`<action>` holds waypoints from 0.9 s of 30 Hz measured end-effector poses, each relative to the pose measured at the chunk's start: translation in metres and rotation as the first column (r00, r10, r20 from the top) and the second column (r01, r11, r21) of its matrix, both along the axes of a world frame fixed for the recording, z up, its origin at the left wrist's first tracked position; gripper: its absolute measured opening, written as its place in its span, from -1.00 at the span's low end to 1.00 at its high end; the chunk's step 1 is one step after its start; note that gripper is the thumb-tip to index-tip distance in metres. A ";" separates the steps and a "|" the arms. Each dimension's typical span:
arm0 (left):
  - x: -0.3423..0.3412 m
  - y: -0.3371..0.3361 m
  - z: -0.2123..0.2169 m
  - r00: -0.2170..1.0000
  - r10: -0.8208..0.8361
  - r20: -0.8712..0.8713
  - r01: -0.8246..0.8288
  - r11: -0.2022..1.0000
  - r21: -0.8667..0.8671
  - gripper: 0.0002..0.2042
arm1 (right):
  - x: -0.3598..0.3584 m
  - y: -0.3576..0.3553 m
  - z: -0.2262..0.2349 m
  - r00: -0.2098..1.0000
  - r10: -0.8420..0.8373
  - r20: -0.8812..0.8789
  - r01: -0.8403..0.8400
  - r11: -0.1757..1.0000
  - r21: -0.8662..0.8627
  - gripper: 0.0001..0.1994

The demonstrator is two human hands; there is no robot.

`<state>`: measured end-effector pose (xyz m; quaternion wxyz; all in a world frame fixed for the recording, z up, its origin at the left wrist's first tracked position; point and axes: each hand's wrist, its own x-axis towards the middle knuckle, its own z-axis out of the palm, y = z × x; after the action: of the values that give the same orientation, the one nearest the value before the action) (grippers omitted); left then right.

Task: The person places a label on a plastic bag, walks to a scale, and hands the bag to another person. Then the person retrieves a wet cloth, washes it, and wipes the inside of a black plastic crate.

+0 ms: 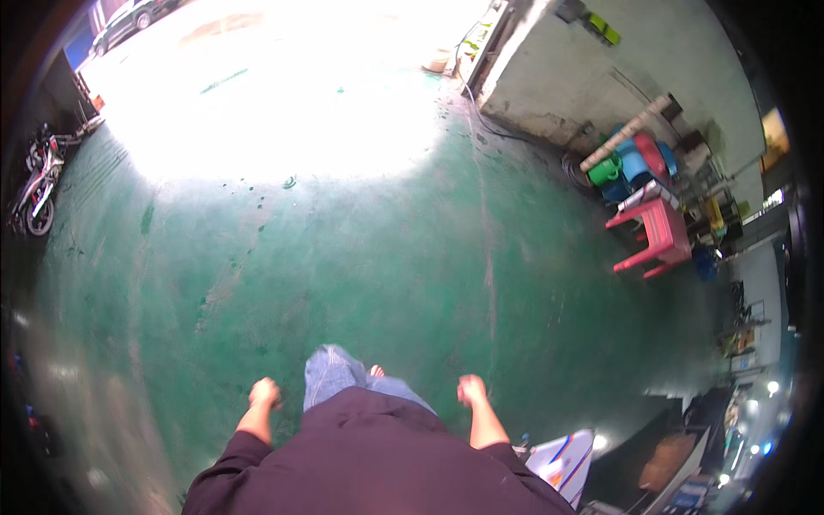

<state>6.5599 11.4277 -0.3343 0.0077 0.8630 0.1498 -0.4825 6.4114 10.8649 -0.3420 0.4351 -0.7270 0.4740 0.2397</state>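
My left hand (pixel 264 393) hangs beside my left thigh with its fingers curled in, and nothing shows in it. On the other side, my right hand (pixel 470 390) is held out from my hip, its fingers also curled with no object visible. Neither hand touches anything. Between them are my blue jeans (pixel 330 374), and part of a bare foot (pixel 377 371) shows past the knee. A white panel with blue and red stripes (pixel 562 463) stands near my right forearm.
Green floor (pixel 360 257) stretches to a bright opening, with a car (pixel 129 24) outside. A motorcycle (pixel 39 193) stands at the far left. To the right are a red plastic stool (pixel 663 230), a green container (pixel 604 170), blue containers and a long roll (pixel 627 131) against the wall.
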 end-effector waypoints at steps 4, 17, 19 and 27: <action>0.042 0.047 0.024 0.949 0.150 0.276 -0.181 0.979 0.089 -0.80 | 0.403 -0.082 0.059 0.807 0.206 0.554 -0.180 0.978 -0.101 -0.84; 1.033 -0.411 0.065 0.445 -0.316 0.838 0.608 0.794 -0.024 -0.80 | 0.748 -0.187 -0.080 0.638 0.768 -0.043 -0.770 0.636 -0.052 -0.79; 1.180 -0.502 0.095 0.368 -0.180 0.912 0.559 0.827 -0.063 -0.80 | 0.789 -0.234 -0.098 0.643 0.738 -0.203 -0.730 0.671 0.129 -0.79; 1.434 -0.570 -0.010 0.632 -0.305 0.713 0.506 0.858 -0.082 -0.77 | 1.345 -0.454 -0.054 0.955 0.283 -0.088 -0.290 0.953 -0.086 -0.76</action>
<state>7.9936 10.8581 -0.3439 0.0712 0.9789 -0.1319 -0.1391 7.7569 10.4105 -0.3965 0.3416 -0.7991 0.3907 0.3035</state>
